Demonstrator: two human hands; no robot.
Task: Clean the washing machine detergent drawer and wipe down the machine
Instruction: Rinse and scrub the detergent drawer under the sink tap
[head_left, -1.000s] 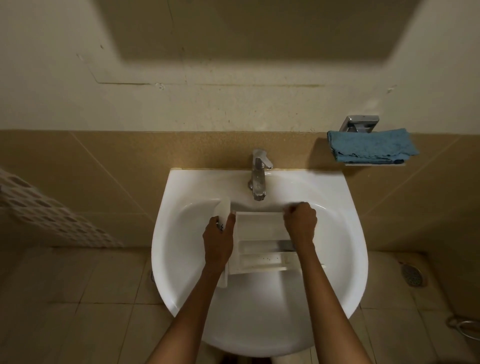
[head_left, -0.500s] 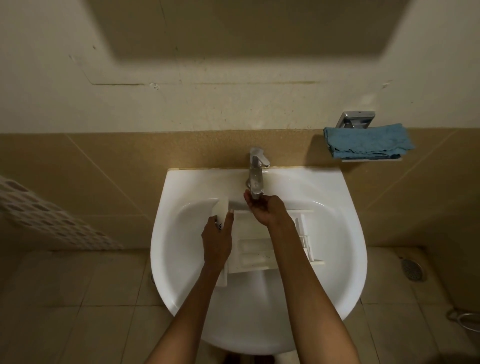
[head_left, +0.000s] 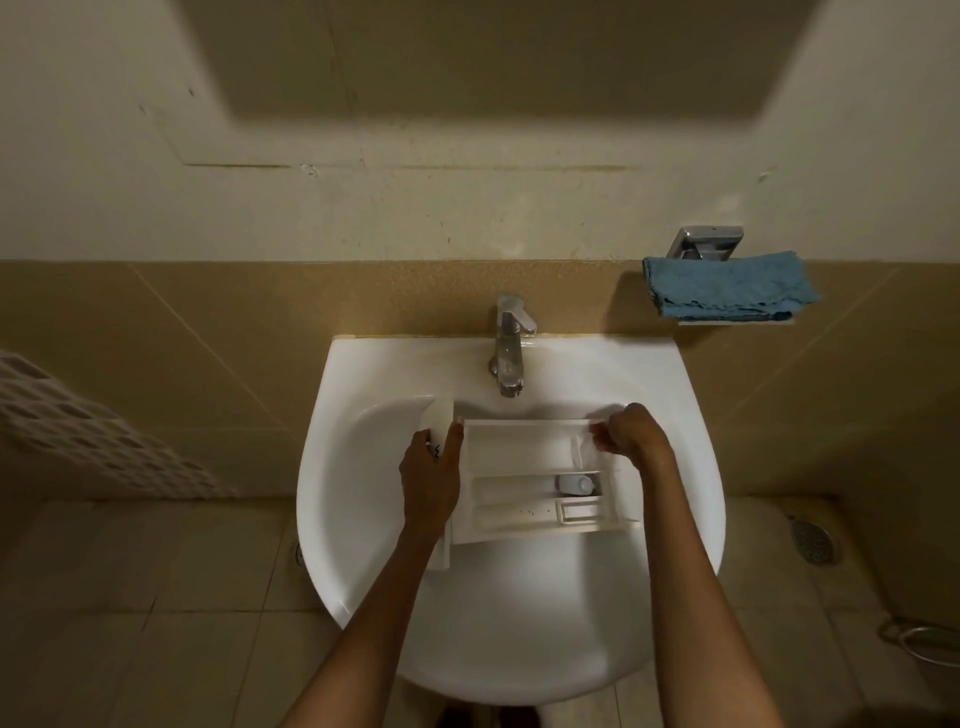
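Observation:
A white detergent drawer (head_left: 524, 457) with several compartments is held over the white sink (head_left: 670, 395), below the chrome tap (head_left: 509, 353). Dark specks lie in its front compartment. My left hand (head_left: 431, 478) grips the drawer's front panel at its left end. My right hand (head_left: 631, 431) is closed on the drawer's far right corner. No water is visible coming from the tap.
A folded blue cloth (head_left: 730, 293) lies on a small wall shelf at the right, under a chrome bracket (head_left: 704, 241). A white perforated basket (head_left: 78, 431) stands at the left. A floor drain (head_left: 813, 540) sits in the tiled floor at the right.
My right hand left the tap's spout and went back to the drawer's far right corner. My left hand kept its grip on the front panel.

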